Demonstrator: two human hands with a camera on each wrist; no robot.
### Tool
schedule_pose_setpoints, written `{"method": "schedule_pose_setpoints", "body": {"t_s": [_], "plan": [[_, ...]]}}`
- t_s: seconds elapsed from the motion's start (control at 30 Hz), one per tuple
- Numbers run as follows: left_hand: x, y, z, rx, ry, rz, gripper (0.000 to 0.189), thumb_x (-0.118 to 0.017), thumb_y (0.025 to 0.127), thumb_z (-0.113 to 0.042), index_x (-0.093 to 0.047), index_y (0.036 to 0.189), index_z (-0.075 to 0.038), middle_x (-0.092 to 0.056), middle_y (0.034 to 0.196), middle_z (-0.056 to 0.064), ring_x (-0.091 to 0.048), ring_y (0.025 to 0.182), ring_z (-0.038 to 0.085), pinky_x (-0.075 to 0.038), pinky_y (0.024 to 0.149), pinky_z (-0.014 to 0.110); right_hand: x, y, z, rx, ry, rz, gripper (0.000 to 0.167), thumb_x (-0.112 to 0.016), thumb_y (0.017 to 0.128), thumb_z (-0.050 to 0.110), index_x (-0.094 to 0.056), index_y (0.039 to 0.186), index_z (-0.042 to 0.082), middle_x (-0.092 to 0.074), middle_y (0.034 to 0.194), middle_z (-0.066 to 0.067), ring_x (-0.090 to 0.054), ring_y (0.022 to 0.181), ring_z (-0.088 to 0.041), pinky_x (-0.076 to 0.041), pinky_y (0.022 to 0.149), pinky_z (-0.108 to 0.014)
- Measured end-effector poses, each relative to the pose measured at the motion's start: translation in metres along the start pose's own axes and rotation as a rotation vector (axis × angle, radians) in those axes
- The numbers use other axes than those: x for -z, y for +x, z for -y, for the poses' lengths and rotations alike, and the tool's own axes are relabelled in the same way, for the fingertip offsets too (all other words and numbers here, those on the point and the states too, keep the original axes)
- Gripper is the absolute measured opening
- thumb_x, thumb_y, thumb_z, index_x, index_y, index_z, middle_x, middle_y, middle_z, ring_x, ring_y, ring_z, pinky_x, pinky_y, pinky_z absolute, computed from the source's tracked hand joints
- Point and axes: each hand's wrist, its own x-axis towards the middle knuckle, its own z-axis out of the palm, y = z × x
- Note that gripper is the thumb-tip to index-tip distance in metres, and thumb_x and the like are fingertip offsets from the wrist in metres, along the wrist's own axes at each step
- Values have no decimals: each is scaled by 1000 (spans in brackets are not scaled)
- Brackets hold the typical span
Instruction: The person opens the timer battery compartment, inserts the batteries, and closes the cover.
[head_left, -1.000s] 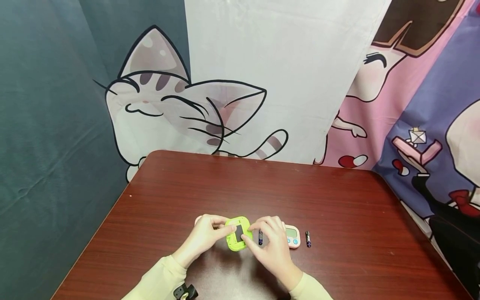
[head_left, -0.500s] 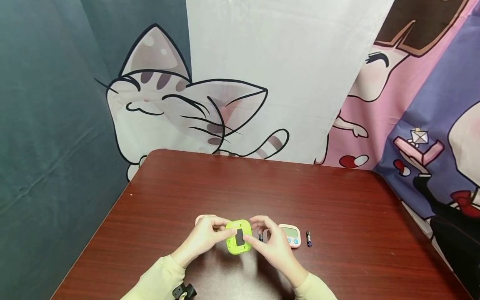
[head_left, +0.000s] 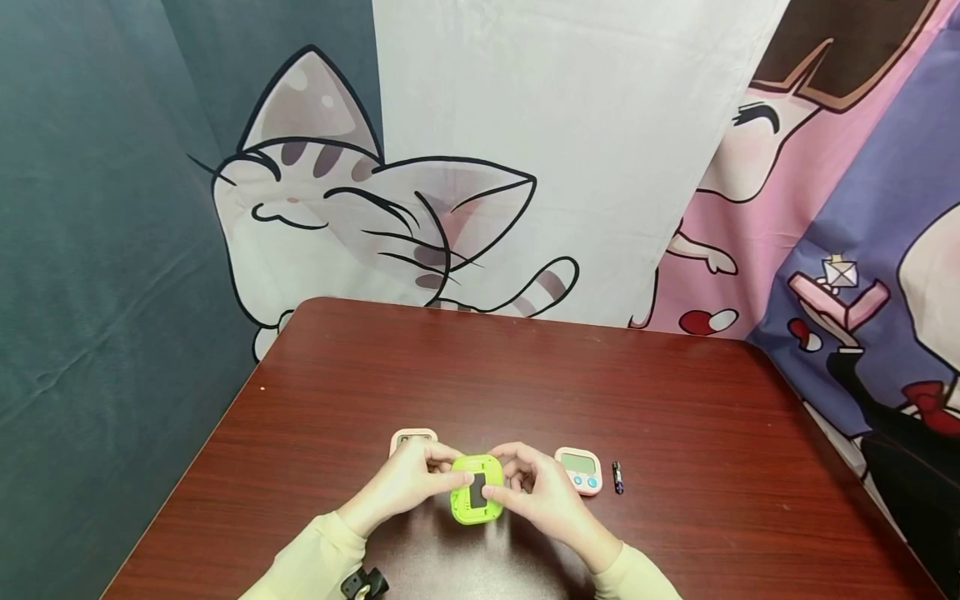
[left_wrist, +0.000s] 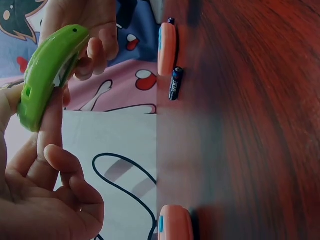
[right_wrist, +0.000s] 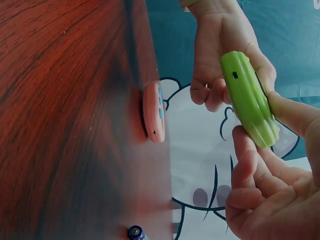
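Note:
Both hands hold up a lime-green digital timer [head_left: 477, 512], its back with a dark rectangular patch turned toward me. My left hand [head_left: 408, 483] pinches its left edge, thumb on the back and fingers behind. On the opposite edge, my right hand [head_left: 543, 496] grips it the same way. In the left wrist view, the green timer [left_wrist: 42, 75] is seen edge-on, with part of its screen side showing. The right wrist view also gives the green timer [right_wrist: 247, 97] from the side, raised off the table.
On the wooden table [head_left: 450, 367], a pink timer [head_left: 580, 472] lies right of my right hand, with a battery [head_left: 618, 477] beyond it. Another pink timer [head_left: 414, 434] is partly hidden by my left hand. A second battery [left_wrist: 176, 83] lies between the pink timers.
The green timer and both hands have come down slightly toward me. My right fingers have moved behind the timer's edge. The middle battery is now hidden in the head view; the left pink timer shows more.

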Motion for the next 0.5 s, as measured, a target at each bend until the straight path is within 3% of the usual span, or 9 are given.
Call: {"method": "schedule_pose_setpoints", "body": {"t_s": [0.1, 0.17, 0.27, 0.33, 0.5], "plan": [[1, -1, 1, 13, -22, 31, 8, -75, 79, -27, -76, 84, -21, -59, 57, -18, -42, 68, 3, -17, 87, 42, 0, -1, -8, 8, 23, 24, 36, -77, 78, 13, -62, 109, 7, -64, 73, -2, -47, 60, 0, -41, 55, -20], [2, -1, 0, 23, -65, 62, 10, -75, 80, -25, -77, 87, -18, -60, 59, -15, -42, 66, 1, -24, 86, 36, 1, -1, -9, 3, 42, 41, 35, -77, 78, 15, -62, 109, 7, -65, 74, -2, -49, 61, -1, -42, 55, -20], [2, -2, 0, 35, -144, 111, 15, -74, 81, -23, -76, 90, -11, -61, 62, -10, -43, 61, -3, -35, 67, 18, 2, -2, -7, 4, 69, 68, 34, -76, 80, 17, -61, 109, 7, -66, 75, -4, -51, 62, -1, -43, 56, -20], [2, -2, 0, 47, -199, 141, 19, -74, 82, -21, -75, 93, -6, -62, 65, -6, -44, 57, -2, -37, 53, 16, 3, -2, -5, 6, 94, 87, 34, -76, 80, 19, -61, 108, 7, -66, 75, -5, -52, 62, -1, -44, 57, -20], [2, -2, 0, 35, -204, 158, 20, -74, 82, -21, -74, 94, -5, -61, 65, -6, -43, 54, -2, -36, 50, 16, 5, -2, -4, -33, 141, 132, 36, -75, 80, 18, -58, 110, 8, -65, 74, -6, -53, 60, -2, -44, 56, -19]]}}
